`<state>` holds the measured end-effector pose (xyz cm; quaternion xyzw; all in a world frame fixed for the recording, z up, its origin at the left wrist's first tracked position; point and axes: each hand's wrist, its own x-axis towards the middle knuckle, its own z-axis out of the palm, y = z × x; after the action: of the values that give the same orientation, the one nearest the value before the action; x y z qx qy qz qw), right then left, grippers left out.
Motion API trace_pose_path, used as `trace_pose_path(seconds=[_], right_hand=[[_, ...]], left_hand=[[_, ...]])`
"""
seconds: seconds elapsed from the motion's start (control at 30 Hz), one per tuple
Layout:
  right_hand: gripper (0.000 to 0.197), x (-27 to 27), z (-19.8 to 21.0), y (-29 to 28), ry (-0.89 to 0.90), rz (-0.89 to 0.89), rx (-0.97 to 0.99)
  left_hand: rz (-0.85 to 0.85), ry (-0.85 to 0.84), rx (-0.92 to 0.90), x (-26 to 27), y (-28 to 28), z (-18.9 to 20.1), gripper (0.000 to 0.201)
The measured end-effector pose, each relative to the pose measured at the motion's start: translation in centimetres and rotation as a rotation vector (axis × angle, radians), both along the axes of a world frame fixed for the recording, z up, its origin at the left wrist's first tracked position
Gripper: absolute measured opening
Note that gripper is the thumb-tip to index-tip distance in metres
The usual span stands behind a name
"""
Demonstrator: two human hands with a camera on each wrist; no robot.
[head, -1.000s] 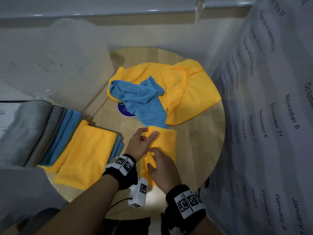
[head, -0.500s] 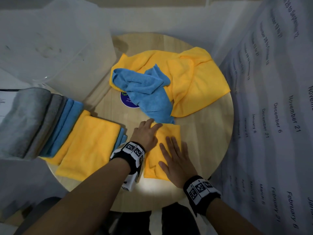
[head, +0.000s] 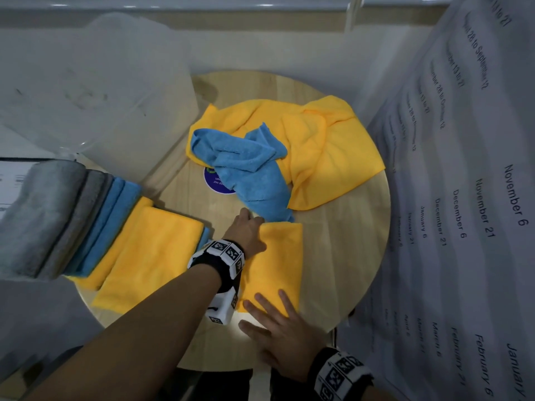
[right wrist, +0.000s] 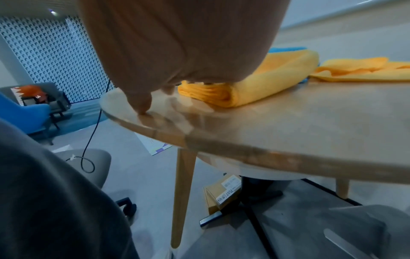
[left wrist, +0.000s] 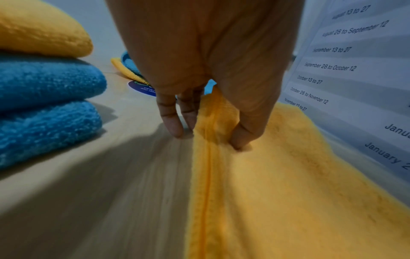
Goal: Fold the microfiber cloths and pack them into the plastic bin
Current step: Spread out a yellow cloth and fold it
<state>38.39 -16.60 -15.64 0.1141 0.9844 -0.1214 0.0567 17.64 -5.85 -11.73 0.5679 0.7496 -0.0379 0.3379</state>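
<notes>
Purple sticker (head: pixel 215 180) half-covered by blue cloth (head: pixel 249 169); print unreadable. Grey cloths (head: pixel 37 215) cut off at 9 o'clock.

The head camera looks steeply down on the round wooden table (head: pixel 347 256). Each wrist camera sits low, close behind its hand, and both share the folded yellow microfiber cloth (left wrist: pixel 288 192).

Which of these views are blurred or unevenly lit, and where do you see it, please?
Head view: a bright patch on the table near the right hand, dim corners. Left wrist view: the left hand casts a shadow on the wood; the folded yellow cloth smears nearby. Right wrist view: the table's rim is motion-blurred.
</notes>
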Motion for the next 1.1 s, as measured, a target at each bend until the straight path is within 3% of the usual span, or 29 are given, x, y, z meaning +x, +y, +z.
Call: trace_pose_path(seconds=[0.1,0.17,0.2,0.33,0.4,0.47,0.53,0.63,0.67,0.73,0.77,0.83,0.9,0.97,1.1], right_hand=[[0.053,-0.4,0.6,0.6,0.054,0.013,-0.025],[0.040,-0.2,1.3,1.6,0.167,-0.083,-0.217],[0.037,-0.1,2.2,2.3,0.231,-0.243,-0.403],[0.053,0.3,6.3,6.2,0.480,-1.155,-1.079],[0.065,0.3,7.3,8.1,0.484,-1.428,-1.450],[0.078,0.0,8.6,9.5,0.460,-1.445,-1.770],[0.079,-1.0,10.2,10.2,0.522,-1.352,-1.982],[0.089,-2.6,12.5,10.4,0.551,-1.174,-2.126],[0.094,-3.2,12.8,10.4,0.544,-1.140,-2.101],[0.096,-4.5,12.8,10.4,0.554,-1.142,-2.009],[0.089,-5.2,12.9,10.4,0.577,-1.163,-1.973],[0.080,-6.9,13.1,10.1,0.602,-1.149,-1.939],[0.093,-9.1,13.6,9.6,0.592,-1.075,-1.953],[0.094,-11.4,14.1,9.3,0.595,-1.021,-1.961],[0.080,-16.1,14.8,8.6,0.607,-0.961,-1.993]], left_hand=[[-0.019,-0.026,-0.007,-0.2,-0.4,0.1,0.065],[-0.015,-0.062,-0.021,-0.6,-0.4,0.4,0.060],[0.003,-0.092,-0.021,-0.9,-0.4,0.9,0.056],[0.056,-0.248,0.122,-1.9,-0.8,5.4,0.032],[0.063,-0.360,0.266,-2.0,-1.6,8.3,0.025],[-0.002,-0.480,0.410,-1.8,-3.2,10.9,0.025],[-0.177,-0.584,0.500,-1.5,-5.5,12.4,0.036],[-0.444,-0.473,0.565,-0.8,-9.2,12.3,0.052],[-0.406,-0.421,0.597,-1.0,-10.5,11.6,0.055],[-0.064,-0.498,0.608,-2.0,-12.9,10.8,0.068],[0.220,-0.647,0.554,-2.5,-13.6,11.0,0.070],[0.781,-1.126,0.362,-3.5,-14.1,11.7,0.058],[1.083,-1.450,0.150,-4.5,-14.2,11.9,0.044],[1.132,-1.457,0.110,-5.7,-13.9,12.6,0.046],[1.049,-1.124,0.416,-10.3,-14.0,14.4,0.059]])
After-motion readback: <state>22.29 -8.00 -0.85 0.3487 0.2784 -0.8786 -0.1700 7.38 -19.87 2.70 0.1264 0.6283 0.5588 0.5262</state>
